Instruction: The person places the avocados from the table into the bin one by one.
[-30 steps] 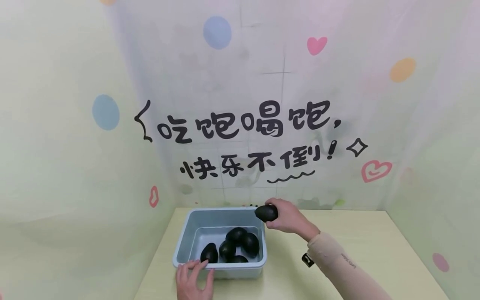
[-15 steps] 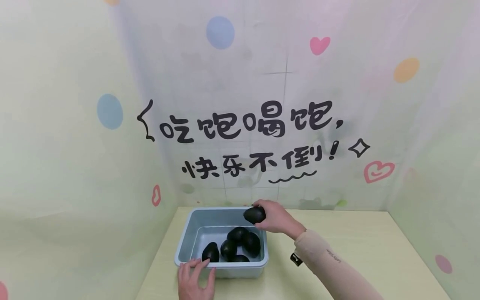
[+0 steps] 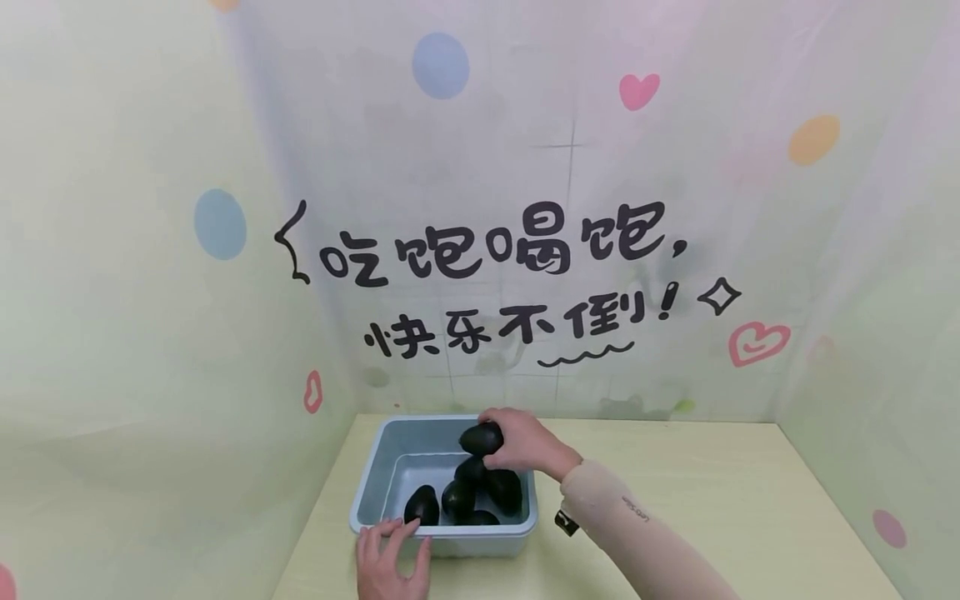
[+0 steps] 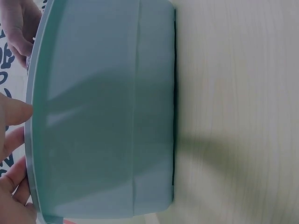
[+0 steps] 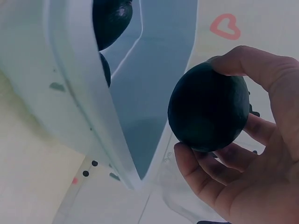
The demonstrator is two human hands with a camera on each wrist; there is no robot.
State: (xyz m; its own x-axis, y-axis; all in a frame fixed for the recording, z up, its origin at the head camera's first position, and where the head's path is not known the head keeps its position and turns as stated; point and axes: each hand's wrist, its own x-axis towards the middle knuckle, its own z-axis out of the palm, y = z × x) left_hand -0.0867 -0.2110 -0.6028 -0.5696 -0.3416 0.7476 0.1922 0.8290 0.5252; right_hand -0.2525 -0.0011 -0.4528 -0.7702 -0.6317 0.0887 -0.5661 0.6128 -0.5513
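Observation:
My right hand (image 3: 525,442) grips a dark avocado (image 3: 480,439) over the back right part of a light blue plastic bin (image 3: 412,437). In the right wrist view, the thumb and fingertips close around the held avocado (image 5: 208,107), beside the bin's wall. Several more dark avocados lie in the bin, one apart (image 3: 422,505) near the front left and the others (image 3: 458,500) bunched at the right. My left hand (image 3: 392,560) holds the bin's front rim at the left, fingers over the edge and thumb outside. The left wrist view shows its fingertips at the rim (image 4: 32,154).
The bin stands on a pale wood-grain table (image 3: 675,483), left of its middle. Behind it hangs a light backdrop (image 3: 525,167) with black lettering, dots and hearts. A small black tag-like piece (image 3: 566,522) shows under the right sleeve (image 3: 622,517).
My right hand has carried the avocado left and slightly down, from the bin's back right corner to over the inside. The left hand stays at the front rim.

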